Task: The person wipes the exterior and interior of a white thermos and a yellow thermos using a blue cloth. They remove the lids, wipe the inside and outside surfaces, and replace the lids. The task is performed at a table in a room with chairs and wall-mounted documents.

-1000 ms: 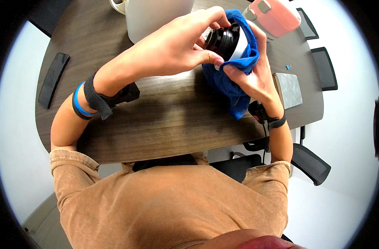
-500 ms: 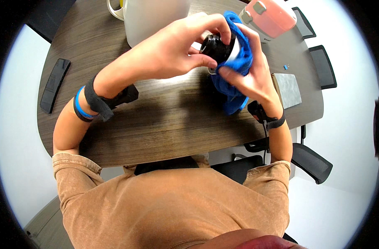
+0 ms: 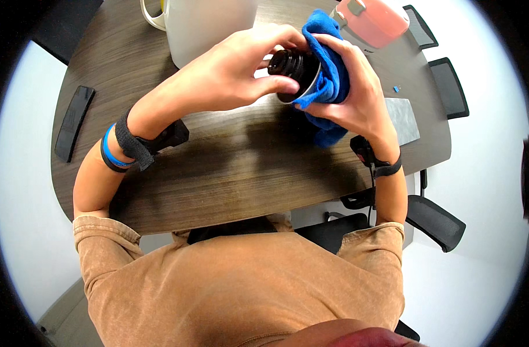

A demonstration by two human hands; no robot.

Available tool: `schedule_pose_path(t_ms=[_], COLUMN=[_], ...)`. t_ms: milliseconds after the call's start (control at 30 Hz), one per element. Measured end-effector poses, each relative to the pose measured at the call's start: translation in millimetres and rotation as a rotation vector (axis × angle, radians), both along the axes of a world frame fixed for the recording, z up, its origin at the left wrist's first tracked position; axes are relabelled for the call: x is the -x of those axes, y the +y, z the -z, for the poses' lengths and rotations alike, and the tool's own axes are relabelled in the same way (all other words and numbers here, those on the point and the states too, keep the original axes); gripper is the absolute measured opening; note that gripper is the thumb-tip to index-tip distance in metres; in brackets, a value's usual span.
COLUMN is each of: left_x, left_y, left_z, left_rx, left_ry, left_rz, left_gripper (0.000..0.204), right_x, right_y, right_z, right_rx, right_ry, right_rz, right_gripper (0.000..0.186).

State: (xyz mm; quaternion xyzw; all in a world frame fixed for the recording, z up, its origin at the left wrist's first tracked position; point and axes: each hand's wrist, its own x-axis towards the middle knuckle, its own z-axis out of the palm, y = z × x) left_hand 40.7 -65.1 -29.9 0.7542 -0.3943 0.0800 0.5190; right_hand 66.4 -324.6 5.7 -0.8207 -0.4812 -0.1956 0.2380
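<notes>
My left hand [image 3: 247, 72] is closed, its thumb and fingers round a glossy black ridged lid [image 3: 286, 62]. The lid tilts to the left at the mouth of a container with a pale rim [image 3: 314, 87]; whether it is still joined to the container I cannot tell. A blue cloth [image 3: 333, 72] wraps the container, hiding most of its body. My right hand [image 3: 357, 95] grips the cloth and container from the right side, thumb below and fingers above. Both hands are held over the table's far middle part.
A large white pitcher [image 3: 209, 29] stands behind my left hand. At the back right is a pink-lidded container [image 3: 377, 23]. A black phone [image 3: 74, 124] lies at the left of the wooden table [image 3: 218, 185], a grey notebook [image 3: 402, 120] at the right. Black chairs [image 3: 448, 87] stand beyond the table.
Both hands have shifted slightly left with the lid and wrapped container. The container's pale rim now faces me more, showing the lid's ridges. The cloth has turned with my right hand.
</notes>
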Motion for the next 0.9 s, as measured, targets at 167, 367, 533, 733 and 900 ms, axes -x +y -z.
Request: schedule_pose_path(t_ms=[167,367,533,733,900], left_x=[-0.6,-2.2,-5.9,-4.0,-4.2], left_y=[-5.5,-1.6,1.5,3.9,4.4], left_z=[-5.4,-4.1,1.7,3.0,3.6], left_rx=[-0.168,-0.174,-0.205,-0.262,-0.261], left_ry=[-0.306,-0.22,-0.16,-0.115,-0.162], left_rz=[-0.055,0.013,0.097,0.119,0.099], left_gripper=[0.058,0.055,0.059,0.065,0.064], right_x=[-8.7,-8.0,-14.9,-16.4,-17.7], right_y=[-14.1,-26.2,-30.8,-39.0,-42.1], right_z=[1.0,4.9,16.3,20.6,25.6], right_rx=[-0.059,-0.041,0.092,-0.006,-0.065], right_ry=[0.652,0.422,-0.223,-0.117,0.041], right_rz=[0.004,-0.102,0.038,-0.087,-0.114], right_gripper=[0.079,0.077,0.059,0.052,0.052])
